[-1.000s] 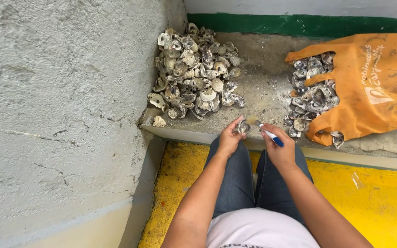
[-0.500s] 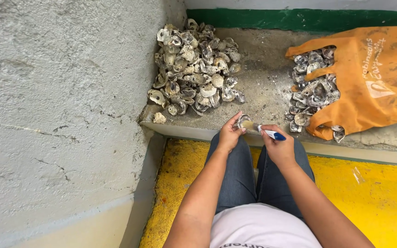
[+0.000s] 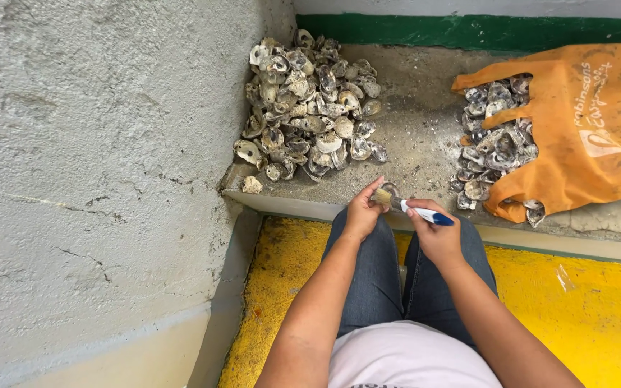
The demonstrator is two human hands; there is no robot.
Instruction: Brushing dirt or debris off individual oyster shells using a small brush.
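Lifted slightly, left hand (image 3: 363,213) grips rough shell (image 3: 388,190); bristly brush (image 3: 412,209) touches.

orange bag (image 3: 591,136), pale printed logo, lying on concrete ledge, up and right of right hand (image 3: 436,233), mouth open toward hand.

We cannot make out the shell in our left hand (image 3: 363,213): the fingers cover nearly all of it, only a grey edge showing. Our right hand (image 3: 436,231) hides the middle of the small brush (image 3: 405,207), and its bristle tip is too small to read. The orange bag (image 3: 598,129) runs off the right edge and covers most of the oyster shells (image 3: 494,144) inside. Our forearms and white shirt (image 3: 411,359) are cut by the bottom edge.
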